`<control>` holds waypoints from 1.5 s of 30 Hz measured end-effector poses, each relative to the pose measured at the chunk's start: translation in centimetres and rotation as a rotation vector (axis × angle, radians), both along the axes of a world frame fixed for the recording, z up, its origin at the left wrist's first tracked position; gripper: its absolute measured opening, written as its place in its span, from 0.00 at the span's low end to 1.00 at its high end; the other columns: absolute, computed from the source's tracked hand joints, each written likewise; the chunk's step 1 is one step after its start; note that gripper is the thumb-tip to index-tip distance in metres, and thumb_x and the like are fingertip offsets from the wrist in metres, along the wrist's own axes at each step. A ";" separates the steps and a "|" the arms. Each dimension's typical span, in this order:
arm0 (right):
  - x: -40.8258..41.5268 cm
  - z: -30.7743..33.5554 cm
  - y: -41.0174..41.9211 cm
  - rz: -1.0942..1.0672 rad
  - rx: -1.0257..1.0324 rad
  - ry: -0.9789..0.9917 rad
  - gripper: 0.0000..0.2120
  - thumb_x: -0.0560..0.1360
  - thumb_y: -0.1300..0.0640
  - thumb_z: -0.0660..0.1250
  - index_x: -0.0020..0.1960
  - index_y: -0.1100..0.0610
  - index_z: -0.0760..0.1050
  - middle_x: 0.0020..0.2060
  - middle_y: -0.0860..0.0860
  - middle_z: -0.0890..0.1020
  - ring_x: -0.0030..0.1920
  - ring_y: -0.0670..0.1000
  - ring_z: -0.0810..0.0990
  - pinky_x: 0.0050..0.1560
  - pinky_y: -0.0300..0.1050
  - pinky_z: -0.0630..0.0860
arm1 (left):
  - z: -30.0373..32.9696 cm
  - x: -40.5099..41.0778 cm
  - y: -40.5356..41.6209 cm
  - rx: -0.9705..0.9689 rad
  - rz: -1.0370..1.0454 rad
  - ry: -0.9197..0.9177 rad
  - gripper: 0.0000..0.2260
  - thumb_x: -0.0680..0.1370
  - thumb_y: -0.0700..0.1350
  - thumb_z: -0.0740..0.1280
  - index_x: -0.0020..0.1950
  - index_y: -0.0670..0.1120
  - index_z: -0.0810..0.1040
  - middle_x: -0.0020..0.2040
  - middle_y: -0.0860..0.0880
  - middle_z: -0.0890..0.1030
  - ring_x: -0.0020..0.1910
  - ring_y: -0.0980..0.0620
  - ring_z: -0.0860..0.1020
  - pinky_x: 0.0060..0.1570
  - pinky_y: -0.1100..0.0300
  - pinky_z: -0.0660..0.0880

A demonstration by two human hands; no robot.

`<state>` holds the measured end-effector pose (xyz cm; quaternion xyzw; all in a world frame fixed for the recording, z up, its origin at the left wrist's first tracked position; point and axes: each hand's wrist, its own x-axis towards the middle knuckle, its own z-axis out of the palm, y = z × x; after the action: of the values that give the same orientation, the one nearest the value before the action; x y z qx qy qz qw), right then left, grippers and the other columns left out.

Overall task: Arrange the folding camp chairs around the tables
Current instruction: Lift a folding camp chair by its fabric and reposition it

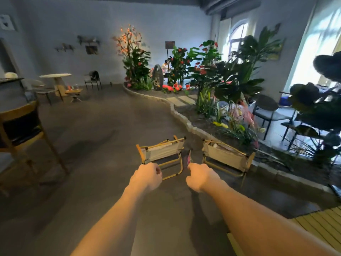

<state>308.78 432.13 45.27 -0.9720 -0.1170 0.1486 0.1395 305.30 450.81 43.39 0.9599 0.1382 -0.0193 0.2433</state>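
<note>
Two small folding camp chairs with tan fabric and yellow frames sit low on the grey floor. The left camp chair is right in front of me; the right camp chair stands beside the stone border. My left hand is closed on the left chair's near left corner. At that chair's near right side my right hand is closed too, and a thin pink strip sticks up from its fingers. A yellow slatted table shows at the bottom right corner.
A curved stone border edges a planted bed full of tall plants on the right. A wooden chair with a black seat stands at the left. At the back are a round white table and a dark chair. Metal chairs stand by the windows.
</note>
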 end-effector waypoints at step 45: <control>105.1 -37.6 21.5 0.327 -0.725 0.513 0.23 0.71 0.56 0.69 0.66 0.52 0.71 0.55 0.57 0.75 0.52 0.60 0.77 0.44 0.53 0.75 | -39.1 90.2 27.0 0.115 0.467 1.116 0.25 0.70 0.49 0.69 0.67 0.52 0.73 0.71 0.40 0.68 0.70 0.34 0.64 0.66 0.40 0.63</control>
<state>413.93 453.66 7.66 -0.8587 -0.1707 0.4353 -0.2097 395.53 477.83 4.30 0.7605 0.4529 -0.4584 0.0798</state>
